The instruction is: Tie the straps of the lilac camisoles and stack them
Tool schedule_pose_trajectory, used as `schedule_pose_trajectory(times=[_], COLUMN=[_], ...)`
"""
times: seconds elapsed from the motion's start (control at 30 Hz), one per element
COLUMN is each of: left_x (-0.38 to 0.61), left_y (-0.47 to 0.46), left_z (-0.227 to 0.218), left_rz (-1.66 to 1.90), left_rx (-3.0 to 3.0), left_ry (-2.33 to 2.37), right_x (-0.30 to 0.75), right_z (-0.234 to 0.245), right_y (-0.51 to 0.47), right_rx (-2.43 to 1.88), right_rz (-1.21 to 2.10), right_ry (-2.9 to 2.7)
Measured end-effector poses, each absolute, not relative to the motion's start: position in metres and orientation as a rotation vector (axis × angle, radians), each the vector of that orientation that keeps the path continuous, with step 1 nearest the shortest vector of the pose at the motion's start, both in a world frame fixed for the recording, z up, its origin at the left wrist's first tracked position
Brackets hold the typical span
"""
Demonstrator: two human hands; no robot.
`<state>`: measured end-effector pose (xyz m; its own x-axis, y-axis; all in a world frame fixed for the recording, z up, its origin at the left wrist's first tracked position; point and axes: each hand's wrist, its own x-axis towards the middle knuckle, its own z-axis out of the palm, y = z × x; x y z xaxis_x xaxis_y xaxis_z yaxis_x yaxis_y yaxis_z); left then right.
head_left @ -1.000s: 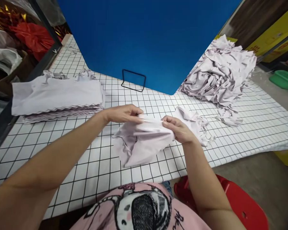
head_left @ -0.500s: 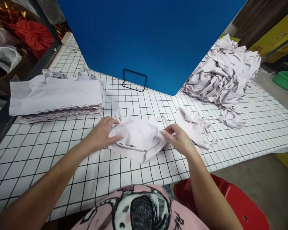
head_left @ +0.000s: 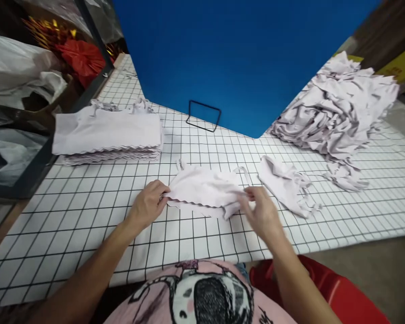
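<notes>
A pale strappy top (head_left: 205, 185) with a wavy lower edge lies stretched sideways on the checked tablecloth in front of me, its thin straps at the far side. My left hand (head_left: 147, 205) is closed, pinching the top's left end between thumb and fingers. At the right end, my right hand (head_left: 263, 212) grips the cloth near the edge; its fingertips are slightly blurred. Just beyond that hand lies another crumpled pale top (head_left: 286, 186) with loose straps. To the far left sits a neat stack of flattened tops (head_left: 108, 132), wavy edges toward me.
A big heap of crumpled pale garments (head_left: 337, 105) stands at the right. A blue board (head_left: 236, 63) rises at the back, with a thin black wire frame (head_left: 203, 116) at its lower edge. A red stool (head_left: 337, 288) is beside me; bags fill the left shelf.
My left hand has gone from spread on the cloth to pinching the top's left end. The top's lower part is straighter and pulled wider. My view has shifted left.
</notes>
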<state>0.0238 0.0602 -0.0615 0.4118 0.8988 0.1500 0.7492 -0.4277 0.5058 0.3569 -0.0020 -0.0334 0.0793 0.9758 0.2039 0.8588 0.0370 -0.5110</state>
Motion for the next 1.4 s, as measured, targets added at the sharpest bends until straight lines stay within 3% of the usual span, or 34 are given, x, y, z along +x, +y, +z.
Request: schedule_pose_trajectory(times=[0.27,0.43,0.6,1.0,1.17,1.4], left_x=[0.032,0.04,0.042,0.048,0.035,0.039], left_y=[0.051,0.043,0.031,0.012,0.01,0.007], left_z=[-0.06,-0.056,-0.052,-0.065,-0.063,-0.034], left_rz=[0.732,0.789,0.803,0.615,0.626,0.357], left_rx=[2.147,2.088,2.151,2.198,2.167,2.237], left_ry=[1.506,1.598,1.52,1.711,1.635,1.434], right_x=[0.315,0.331,0.345,0.351,0.37,0.371], right_z=[-0.061,-0.039,-0.021,-0.06,-0.053,-0.038], right_y=[-0.008,-0.018,-0.041,-0.075,-0.09,-0.095], right_rx=[-1.957,-1.693,-1.628,-1.883,-2.045,-2.324], right_rz=[0.261,0.474,0.431,0.323,0.444,0.646], right_ry=[-1.962,-1.762,-1.679,-2.0,-1.841,-1.498])
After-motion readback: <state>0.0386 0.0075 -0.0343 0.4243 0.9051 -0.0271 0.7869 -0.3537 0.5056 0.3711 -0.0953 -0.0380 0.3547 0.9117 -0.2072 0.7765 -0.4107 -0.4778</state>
